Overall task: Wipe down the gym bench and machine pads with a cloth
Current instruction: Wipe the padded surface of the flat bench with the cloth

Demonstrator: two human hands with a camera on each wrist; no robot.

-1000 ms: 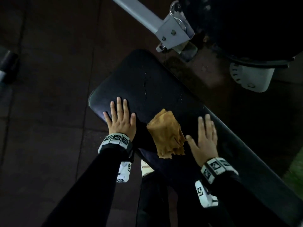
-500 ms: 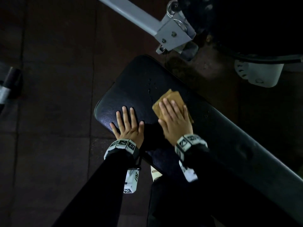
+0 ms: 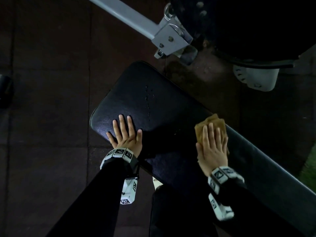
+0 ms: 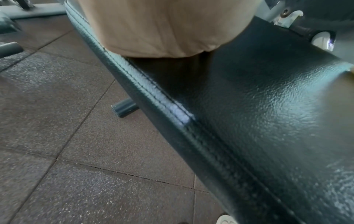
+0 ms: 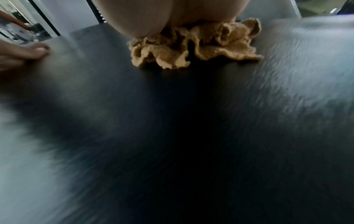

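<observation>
A black padded gym bench [image 3: 153,100] runs from the upper middle to the lower right in the head view. My left hand [image 3: 126,132] lies flat with straight, spread fingers on the pad near its left edge. My right hand [image 3: 212,144] presses flat on a tan cloth [image 3: 213,121] at the bench's far right edge. In the right wrist view the bunched cloth [image 5: 193,51] sticks out from under my palm on the pad [image 5: 172,121]. The left wrist view shows my palm [image 4: 162,27] on the stitched pad edge [image 4: 172,109].
A grey metal frame bar with a bracket [image 3: 169,40] crosses the top, next to a dark round machine part [image 3: 248,28] and a white plastic piece [image 3: 256,77]. Dark rubber floor tiles [image 3: 42,117] surround the bench. A bench foot [image 4: 124,109] sticks out below the pad.
My right hand went onto the cloth, slid it toward the bench's middle, and has now swept it right to the far edge. The left hand stayed flat on the pad.
</observation>
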